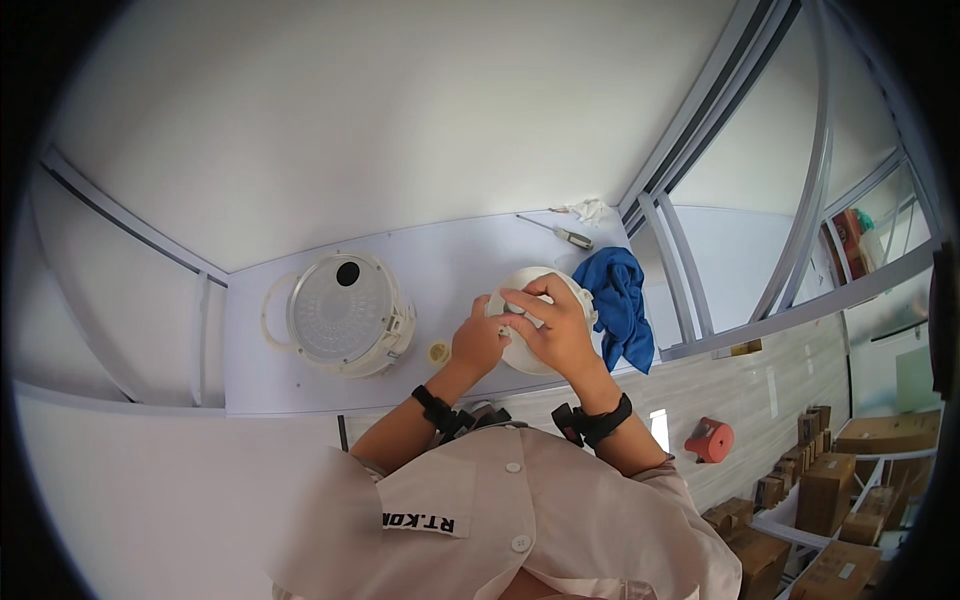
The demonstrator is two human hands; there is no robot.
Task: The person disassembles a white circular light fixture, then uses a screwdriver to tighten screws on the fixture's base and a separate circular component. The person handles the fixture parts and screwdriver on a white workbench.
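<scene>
Both hands meet over a round white appliance part [533,362] on the table. At its left edge, my left hand [480,340] is closed, its fingertips against a small greyish piece [511,309] on the part's top. My right hand [553,325] reaches across from the right, its thumb and fingers bent in a pinch at the same piece. Just what lies between the fingertips is partly hidden. Left of my hands is a larger round white appliance [345,308], like a rice cooker, with a translucent disc on top, a black round spot and a loop handle at its side.
A small yellowish round piece [438,352] lies beside my left hand. Blue cloth [615,305] is bunched to the right. A screwdriver [570,237] and crumpled white tissue [590,210] lie at the back. Metal frames flank the table; a red stool [711,441] and cardboard boxes [828,490] stand beyond.
</scene>
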